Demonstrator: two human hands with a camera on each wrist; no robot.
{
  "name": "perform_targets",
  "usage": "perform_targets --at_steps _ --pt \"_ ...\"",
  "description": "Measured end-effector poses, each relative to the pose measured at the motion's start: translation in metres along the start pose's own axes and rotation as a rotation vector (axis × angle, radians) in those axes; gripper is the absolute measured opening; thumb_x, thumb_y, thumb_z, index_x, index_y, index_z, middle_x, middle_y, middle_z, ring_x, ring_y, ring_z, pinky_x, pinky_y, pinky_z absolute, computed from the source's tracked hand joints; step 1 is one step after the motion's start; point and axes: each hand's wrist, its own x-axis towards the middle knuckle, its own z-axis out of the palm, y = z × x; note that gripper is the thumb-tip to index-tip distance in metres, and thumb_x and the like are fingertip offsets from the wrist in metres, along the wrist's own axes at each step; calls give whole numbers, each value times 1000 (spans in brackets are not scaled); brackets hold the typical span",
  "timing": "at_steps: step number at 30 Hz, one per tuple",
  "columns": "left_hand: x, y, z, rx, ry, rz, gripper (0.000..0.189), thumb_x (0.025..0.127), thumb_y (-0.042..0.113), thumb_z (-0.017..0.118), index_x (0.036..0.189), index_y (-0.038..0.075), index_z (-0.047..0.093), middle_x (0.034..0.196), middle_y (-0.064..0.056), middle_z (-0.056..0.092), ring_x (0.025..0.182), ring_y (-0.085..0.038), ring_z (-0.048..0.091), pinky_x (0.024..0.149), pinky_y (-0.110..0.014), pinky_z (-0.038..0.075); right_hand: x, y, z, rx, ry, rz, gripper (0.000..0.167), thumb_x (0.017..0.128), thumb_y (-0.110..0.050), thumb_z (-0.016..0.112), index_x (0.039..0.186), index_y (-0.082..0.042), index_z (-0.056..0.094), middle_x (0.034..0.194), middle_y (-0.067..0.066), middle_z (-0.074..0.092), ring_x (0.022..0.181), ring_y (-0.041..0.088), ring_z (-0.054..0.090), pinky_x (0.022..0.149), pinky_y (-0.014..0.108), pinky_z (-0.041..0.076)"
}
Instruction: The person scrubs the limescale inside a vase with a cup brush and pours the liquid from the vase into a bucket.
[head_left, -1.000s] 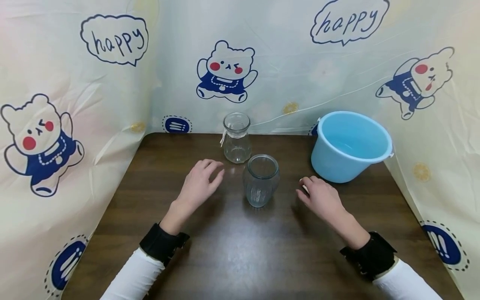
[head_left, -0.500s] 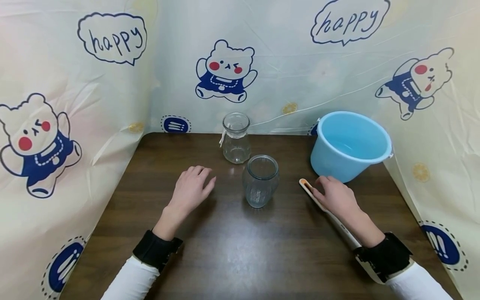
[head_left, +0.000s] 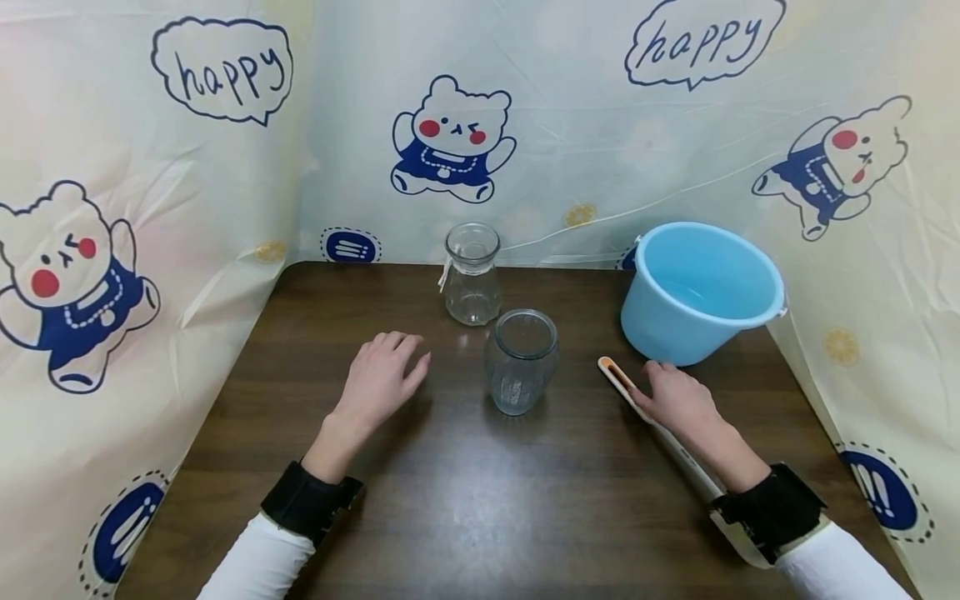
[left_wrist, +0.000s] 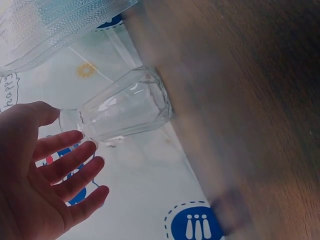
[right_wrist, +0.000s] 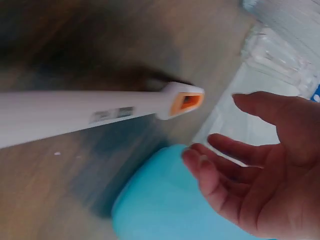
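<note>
My left hand hovers over the table left of a clear ribbed glass jar, fingers relaxed and holding nothing. Behind the jar stands a clear glass vase with a string tied at its neck; in the left wrist view this vase shows beyond the spread fingers. My right hand is relaxed beside a long white handle with an orange-lined hole at its tip. In the right wrist view a gap separates the handle from the fingers. The utensil's near end is partly hidden under the right wrist band.
A light blue bucket stands at the back right, just beyond the right fingers. The brown wooden table meets a printed curtain at its back and sides.
My right hand has moved right and back off the white handle, uncovering it beside the forearm. My left hand has drawn back slightly to the left. Jar, vase and bucket stay put.
</note>
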Motion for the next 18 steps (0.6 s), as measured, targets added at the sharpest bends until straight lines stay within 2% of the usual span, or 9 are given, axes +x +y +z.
perform_targets --at_steps 4,7,12,18 --pt "0 0 0 -3 -3 8 29 101 26 66 118 3 72 110 -16 72 104 -37 65 87 -55 53 4 5 5 -20 -153 39 37 97 -30 72 100 5 58 84 15 58 70 28 58 59 42 50" --pt "-1 1 0 -12 -7 11 29 101 25 66 118 2 72 111 -16 72 105 -38 65 88 -56 53 7 8 9 -22 -227 27 33 97 -27 73 94 1 57 79 11 55 67 24 55 57 37 48" --pt "-3 1 1 -33 -6 6 29 101 24 66 119 3 72 112 -15 71 107 -38 63 88 -56 52 13 8 15 -12 -262 -38 23 96 -18 74 94 -1 58 77 7 56 65 21 55 57 35 48" --pt "-4 1 0 -35 -8 5 29 101 26 66 119 3 72 112 -15 71 108 -37 63 88 -55 52 16 0 13 4 -253 -81 19 96 -16 74 93 -5 59 75 6 56 63 19 54 55 33 47"
